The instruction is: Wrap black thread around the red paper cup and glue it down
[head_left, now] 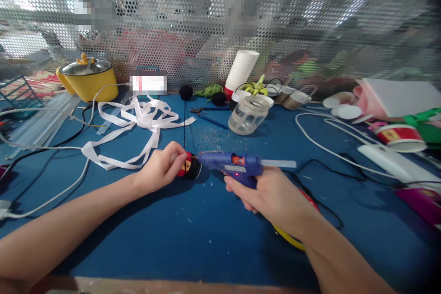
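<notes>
My right hand (265,193) is wrapped round the handle of a blue glue gun (227,163), a clear glue stick (279,163) jutting from its back. The gun's nozzle points left and meets a small red and black cup (191,165) lying on its side. My left hand (165,165) is closed at the cup's left end, with thumb and fingertips pinched together near the nozzle. A black yarn runs from a black ball (186,92) down to the cup. Exactly what the left fingertips pinch is hard to make out.
White ribbon (144,115) lies loosely at the left, before a yellow pot (91,80). Behind the gun are blue-handled pliers (213,117), a clear jar (248,115) and stacked white cups (242,69). Cables cross both sides; a red cup (401,137) lies right. Perforated metal stands behind.
</notes>
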`<state>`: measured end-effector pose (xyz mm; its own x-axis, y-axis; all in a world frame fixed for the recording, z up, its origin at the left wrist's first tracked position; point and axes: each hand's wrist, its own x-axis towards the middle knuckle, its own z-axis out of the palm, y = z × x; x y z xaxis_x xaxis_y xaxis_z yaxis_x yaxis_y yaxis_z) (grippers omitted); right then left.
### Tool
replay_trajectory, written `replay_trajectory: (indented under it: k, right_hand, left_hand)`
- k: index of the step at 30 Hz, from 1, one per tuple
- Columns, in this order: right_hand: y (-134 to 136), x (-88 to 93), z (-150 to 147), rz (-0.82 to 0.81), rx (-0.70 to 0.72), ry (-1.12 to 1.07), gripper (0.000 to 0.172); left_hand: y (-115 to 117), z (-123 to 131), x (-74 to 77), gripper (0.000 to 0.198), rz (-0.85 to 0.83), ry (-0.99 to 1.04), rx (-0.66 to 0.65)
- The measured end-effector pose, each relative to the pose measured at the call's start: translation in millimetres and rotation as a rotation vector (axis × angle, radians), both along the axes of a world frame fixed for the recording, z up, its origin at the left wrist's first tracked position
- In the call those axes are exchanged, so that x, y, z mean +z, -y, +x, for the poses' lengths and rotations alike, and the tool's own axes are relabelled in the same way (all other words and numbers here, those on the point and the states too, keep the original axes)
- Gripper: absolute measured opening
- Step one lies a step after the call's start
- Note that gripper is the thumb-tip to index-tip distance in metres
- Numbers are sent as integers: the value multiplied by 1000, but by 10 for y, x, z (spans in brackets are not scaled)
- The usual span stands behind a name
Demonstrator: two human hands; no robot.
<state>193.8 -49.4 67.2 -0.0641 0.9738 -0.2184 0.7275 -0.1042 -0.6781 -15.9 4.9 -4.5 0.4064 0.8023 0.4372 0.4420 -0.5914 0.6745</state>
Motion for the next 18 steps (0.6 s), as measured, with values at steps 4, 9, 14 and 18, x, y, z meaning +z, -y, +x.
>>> replay_trajectory:
  k: [4,9,14,18]
  right_hand:
    - [8,13,2,-25,16,-10,17]
    - [-3,1,0,18,13,-2,16]
    - [5,5,5,2,36,-18,16]
    - [6,0,-5,18,17,-17,16]
  left_hand:
    - [0,2,0,9,-3,5,0]
    - [3,-2,2,8,9,8,-7]
    - [-1,0,-5,9,4,-5,-3]
    - [1,0,-5,10,0,-8,5]
